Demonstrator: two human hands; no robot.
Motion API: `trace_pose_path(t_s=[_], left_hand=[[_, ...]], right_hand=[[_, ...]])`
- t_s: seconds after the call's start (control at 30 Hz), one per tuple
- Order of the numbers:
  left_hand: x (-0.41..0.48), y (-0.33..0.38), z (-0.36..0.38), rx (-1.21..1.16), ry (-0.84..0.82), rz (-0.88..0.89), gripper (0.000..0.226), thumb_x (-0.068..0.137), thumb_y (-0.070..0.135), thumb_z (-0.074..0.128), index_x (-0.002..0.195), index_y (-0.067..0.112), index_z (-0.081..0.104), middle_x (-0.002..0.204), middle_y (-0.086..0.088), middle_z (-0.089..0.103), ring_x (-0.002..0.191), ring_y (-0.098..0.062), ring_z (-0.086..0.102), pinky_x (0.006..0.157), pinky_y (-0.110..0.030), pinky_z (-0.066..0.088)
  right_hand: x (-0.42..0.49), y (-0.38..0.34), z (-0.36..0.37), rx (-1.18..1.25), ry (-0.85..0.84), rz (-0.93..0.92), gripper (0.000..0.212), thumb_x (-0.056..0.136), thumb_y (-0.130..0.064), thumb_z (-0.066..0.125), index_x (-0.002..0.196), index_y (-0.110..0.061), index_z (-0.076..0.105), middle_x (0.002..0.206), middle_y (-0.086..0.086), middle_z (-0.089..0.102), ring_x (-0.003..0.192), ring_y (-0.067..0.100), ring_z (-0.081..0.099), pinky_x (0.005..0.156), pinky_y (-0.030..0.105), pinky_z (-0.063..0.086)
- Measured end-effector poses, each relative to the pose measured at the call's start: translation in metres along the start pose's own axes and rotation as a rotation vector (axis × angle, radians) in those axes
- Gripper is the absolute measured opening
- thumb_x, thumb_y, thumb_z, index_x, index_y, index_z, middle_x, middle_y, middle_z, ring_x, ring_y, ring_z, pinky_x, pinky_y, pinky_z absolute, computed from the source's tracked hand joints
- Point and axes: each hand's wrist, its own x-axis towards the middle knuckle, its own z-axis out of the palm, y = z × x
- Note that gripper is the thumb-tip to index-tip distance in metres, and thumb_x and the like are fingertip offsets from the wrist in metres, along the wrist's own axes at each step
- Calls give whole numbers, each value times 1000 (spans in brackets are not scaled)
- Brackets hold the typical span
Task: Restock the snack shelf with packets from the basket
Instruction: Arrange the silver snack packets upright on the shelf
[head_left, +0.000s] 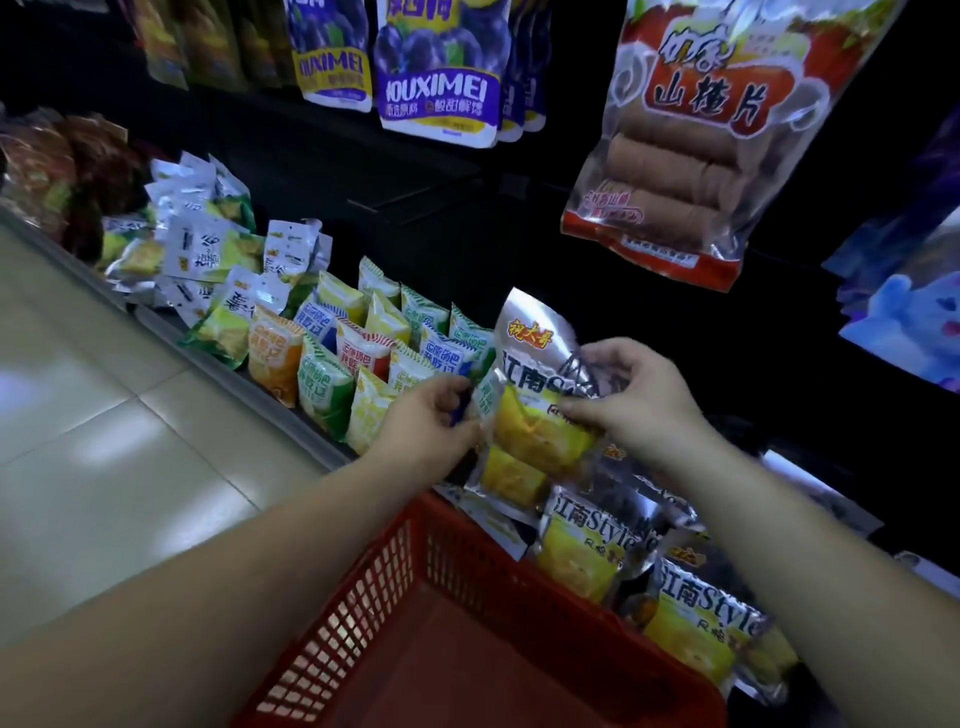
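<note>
Red plastic lattice makes up the basket (389, 571), nearest to me and below both wrists; the part of its floor I can see holds no packets. Just under my right forearm, two silver foil packets (587, 551) with yellow windows lie flat and overlapping on the shelf, crinkled and shiny, probably laid there as the start of a row.

Both hands hold another packet of the same kind (530, 374) upright between them. My left hand (431, 415) pinches its left edge with curled fingers. My right hand (634, 400) grips the crumpled foil top with thumb and fingers. I judge the two-handed hold is meant to flatten and square the slippery pouch, print facing outward, before it is set down.

Beyond my left hand, small pillow-shaped packets (327, 384) in green, yellow and orange stand upright in tight ranks behind the grey shelf edge (311, 431), each propping up its neighbour. Farther that way, white-and-green pouches lie in a looser heap.

Above my right hand hangs a clear bag (675, 156) of brown stacked discs, with red trim. Glossy purple bags (441, 78) hang farther off, above my left.
</note>
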Motion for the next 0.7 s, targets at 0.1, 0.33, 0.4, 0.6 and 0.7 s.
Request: trace_pose_path(t_s=[0.1, 0.33, 0.4, 0.6, 0.7], left_hand=[[30, -25, 2, 219, -58, -42, 52, 95, 13, 68, 144, 18, 52, 118, 8, 61, 120, -21, 60, 100, -34, 52], [62, -77, 23, 366, -159, -99, 59, 92, 11, 61, 149, 17, 46, 141, -5, 59, 124, -25, 58, 92, -30, 51], [66, -84, 21, 287, -155, -133, 63, 90, 5, 59, 151, 16, 45, 142, -5, 57, 128, -25, 56, 92, -29, 50], [71, -88, 21, 60, -257, -147, 65, 90, -1, 63, 146, 27, 45, 126, 5, 58, 113, -18, 60, 84, -38, 60], [74, -85, 24, 219, -319, -45, 56, 88, 7, 75, 136, 27, 54, 103, 5, 62, 92, -13, 65, 72, -21, 58]], right_hand=[[18, 29, 28, -82, 90, -75, 43, 80, -7, 87, 105, -22, 56, 88, -11, 55, 65, -6, 50, 58, 7, 41], [17, 120, 84, -151, -138, 63, 50, 80, -15, 88, 100, -36, 48, 93, -7, 61, 79, 10, 58, 67, 28, 45], [12, 134, 86, -184, -348, 199, 61, 71, -18, 93, 102, -39, 46, 97, -4, 63, 79, 14, 60, 70, 37, 51], [16, 125, 66, -101, -475, 340, 50, 86, -26, 83, 125, -31, 53, 126, -11, 50, 75, 5, 56, 64, 17, 56], [16, 139, 71, -256, -503, 154, 29, 82, -1, 78, 82, -24, 60, 87, -4, 62, 74, 11, 59, 82, 47, 58]])
